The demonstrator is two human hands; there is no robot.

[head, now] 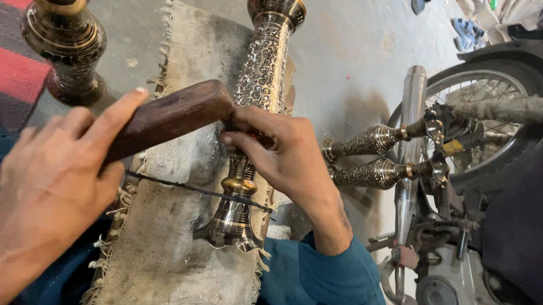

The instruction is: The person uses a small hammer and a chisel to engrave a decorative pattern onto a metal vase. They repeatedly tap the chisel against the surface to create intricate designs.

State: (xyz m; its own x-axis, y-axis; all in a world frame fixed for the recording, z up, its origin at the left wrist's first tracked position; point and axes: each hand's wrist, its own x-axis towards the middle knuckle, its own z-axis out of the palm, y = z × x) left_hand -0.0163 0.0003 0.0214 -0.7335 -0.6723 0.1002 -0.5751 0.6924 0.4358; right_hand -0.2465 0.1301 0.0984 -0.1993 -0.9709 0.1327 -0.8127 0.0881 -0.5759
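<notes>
The left hand (46, 183) is gripping a wooden mallet (167, 118) while the right hand (281, 153) is pinching a tool against the brass vase (256, 104) lying along the sack's (166, 256) right edge, so engraving seems underway, needing a steady strike.

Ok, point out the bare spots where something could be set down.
Bare concrete floor lies between the engraved vase on the burlap pad and the motorcycle wheel. The pad's lower end is bare too. Crowded: two vases beside the exhaust pipe.
</notes>
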